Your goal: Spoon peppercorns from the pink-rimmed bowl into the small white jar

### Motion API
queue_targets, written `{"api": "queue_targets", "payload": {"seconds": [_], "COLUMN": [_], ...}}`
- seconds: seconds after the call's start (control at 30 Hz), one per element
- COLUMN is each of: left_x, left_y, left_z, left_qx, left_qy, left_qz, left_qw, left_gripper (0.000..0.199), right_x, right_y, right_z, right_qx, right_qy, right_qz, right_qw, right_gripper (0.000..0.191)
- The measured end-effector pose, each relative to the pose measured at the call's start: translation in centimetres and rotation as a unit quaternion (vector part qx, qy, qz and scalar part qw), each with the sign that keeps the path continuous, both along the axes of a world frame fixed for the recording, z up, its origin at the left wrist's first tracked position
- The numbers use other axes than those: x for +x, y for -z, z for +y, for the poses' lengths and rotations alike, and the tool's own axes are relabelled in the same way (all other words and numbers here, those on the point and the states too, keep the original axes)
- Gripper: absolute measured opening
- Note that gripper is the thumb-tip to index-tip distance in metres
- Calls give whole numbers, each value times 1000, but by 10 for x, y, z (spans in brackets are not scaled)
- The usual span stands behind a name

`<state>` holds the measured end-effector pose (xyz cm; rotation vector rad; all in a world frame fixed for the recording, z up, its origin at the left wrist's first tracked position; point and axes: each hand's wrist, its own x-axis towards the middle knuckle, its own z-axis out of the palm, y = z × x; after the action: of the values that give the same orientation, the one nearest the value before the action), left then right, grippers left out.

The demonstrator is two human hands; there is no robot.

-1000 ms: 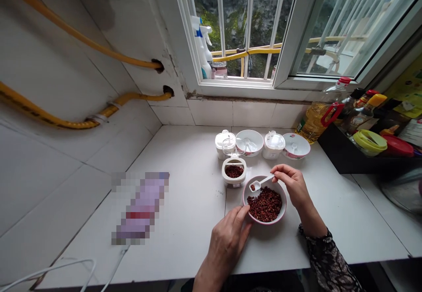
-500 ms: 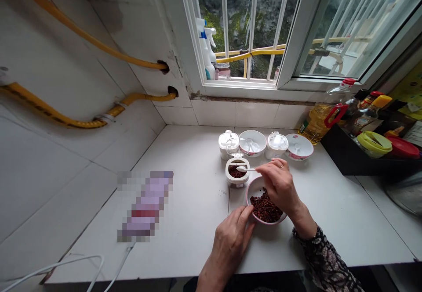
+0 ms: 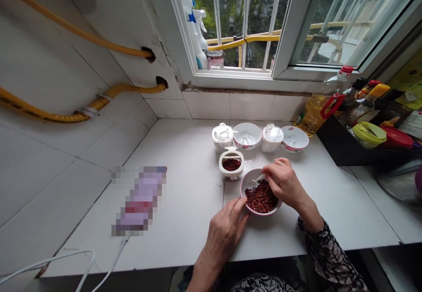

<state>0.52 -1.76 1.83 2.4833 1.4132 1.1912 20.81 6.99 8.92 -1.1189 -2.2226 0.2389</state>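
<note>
My right hand pinches a small white spoon, whose bowl end dips inside a pink-rimmed bowl. Dark reddish-brown peppercorn-like grains cover much of that bowl's bottom. On the bowl's near left side, my left hand steadies the rim between thumb and fingers. Just behind and to the left stands a small white jar with its clear lid flipped up, holding the same kind of grains.
Along the back stand two lidded white jars and two flowered bowls with white spoons. An oil bottle and a black condiment rack are at right. A blurred purple packet-like object and white cable lie left.
My right hand has drawn the spoon from the open jar back to the bowl of grains. My left hand keeps its hold on the bowl. The whole view has shifted slightly.
</note>
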Motion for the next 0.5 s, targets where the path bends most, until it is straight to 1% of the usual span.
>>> {"api": "queue_targets", "payload": {"seconds": [0.07,0.13,0.3,0.5], "left_x": [0,0,0,0], "left_y": [-1,-1,-1,0], "left_z": [0,0,0,0], "left_qx": [-1,0,6,2], "left_qy": [0,0,-2,1], "left_qz": [2,4,0,3], "left_qw": [1000,1000,1000,1000], "left_gripper": [29,30,31,30], "right_x": [-7,-10,-9,-6], "right_y": [3,5,7,4], "right_z": [-2,-5,-7,-8], "right_qx": [-20,-56,-134,-191], "right_qy": [-15,-14,53,109], "right_qz": [3,28,119,214], "right_qw": [1000,998,982,952], "right_gripper": [22,22,20,17]}}
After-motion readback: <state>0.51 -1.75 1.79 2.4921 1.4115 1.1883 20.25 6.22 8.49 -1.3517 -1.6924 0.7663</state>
